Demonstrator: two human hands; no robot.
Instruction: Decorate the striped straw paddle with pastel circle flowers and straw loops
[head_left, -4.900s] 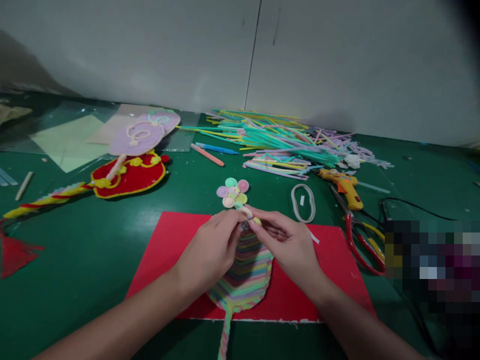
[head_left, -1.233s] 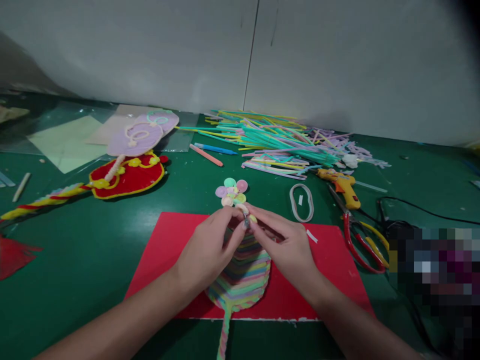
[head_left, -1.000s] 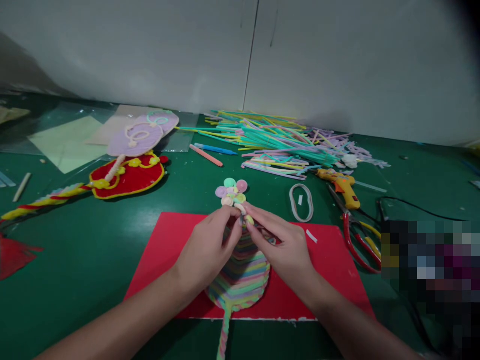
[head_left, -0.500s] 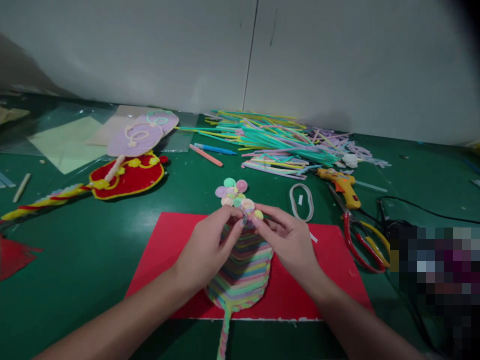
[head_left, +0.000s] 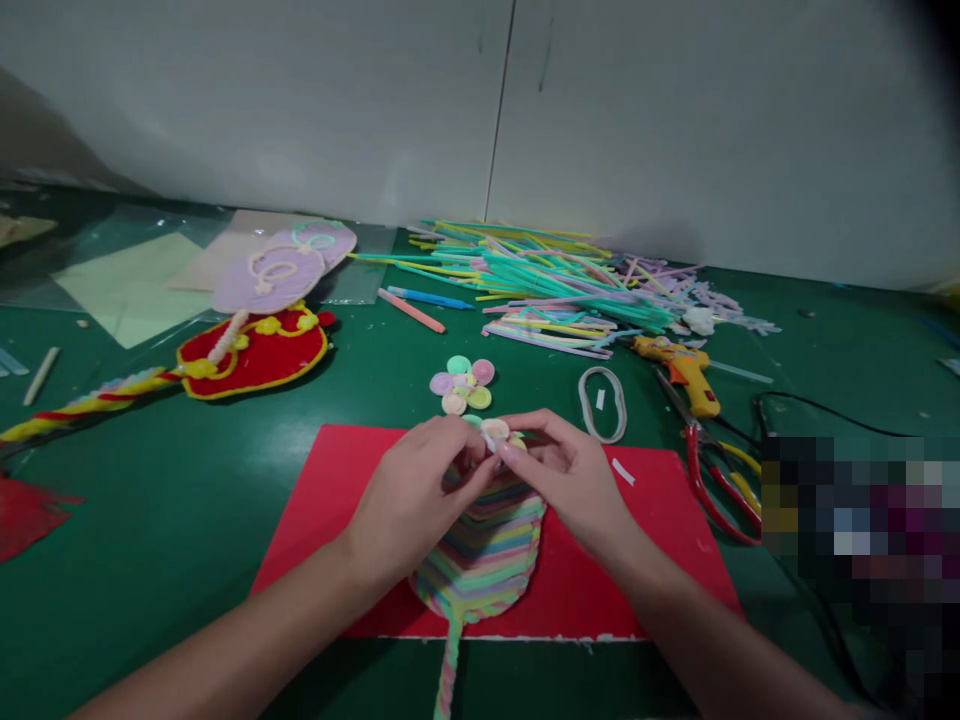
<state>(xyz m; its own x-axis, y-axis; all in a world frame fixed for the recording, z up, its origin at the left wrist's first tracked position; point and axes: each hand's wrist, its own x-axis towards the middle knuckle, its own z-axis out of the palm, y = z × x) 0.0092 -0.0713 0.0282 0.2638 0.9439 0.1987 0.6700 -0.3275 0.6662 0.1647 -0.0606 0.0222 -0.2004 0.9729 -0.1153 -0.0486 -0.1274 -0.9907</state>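
A pastel flower made of coiled pipe cleaners [head_left: 494, 429] is held between my two hands above the far end of a striped fan. My left hand [head_left: 416, 475] is closed, pinching at the flower's near side, and its fingertips partly cover it. From the other side, my right hand [head_left: 574, 470] has thumb and fingers closed on the flower's edge. Beneath both hands lies the pastel striped pipe-cleaner fan [head_left: 487, 550], its twisted handle pointing toward me. A second coiled flower [head_left: 463, 384] rests just beyond the hands.
A red board [head_left: 645, 560] lies under the fan. Farther back are a pile of pipe cleaners [head_left: 540, 280] and two pens. To the right sit an oval band [head_left: 602, 405], a yellow glue gun [head_left: 686, 375] and red-handled pliers [head_left: 720, 490]. Finished fans [head_left: 259, 360] are on the left.
Both hands have drawn the held flower slightly toward me and turned it, so it now stands apart from the second flower. The fan has stayed put.
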